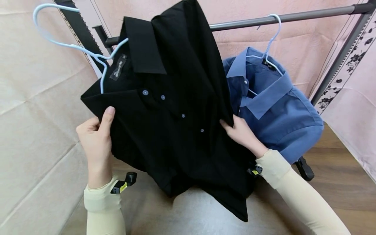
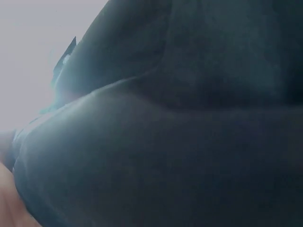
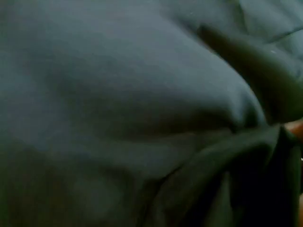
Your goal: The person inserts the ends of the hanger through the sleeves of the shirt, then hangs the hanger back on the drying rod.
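Observation:
A black button-up shirt [image 1: 176,143] hangs between my two hands in the head view, its collar spread at the upper left. My left hand [image 1: 97,140] pinches the shirt's edge below the collar, thumb in front and the fingers behind the cloth. On the other side, my right hand [image 1: 242,130] grips a fold of the shirt, fingers partly hidden by it. A light blue hanger [image 1: 74,47] reaches into the neck opening, with its hook at the upper left and its lower part hidden inside. Dark cloth fills most of both wrist views.
A blue shirt [image 1: 282,114] on another light blue hanger [image 1: 277,31] hangs from a grey metal rail [image 1: 317,14] at the right. A rack post [image 1: 340,55] stands at the far right. Pale cloth backdrops [image 1: 32,137] surround the wooden floor [image 1: 337,176].

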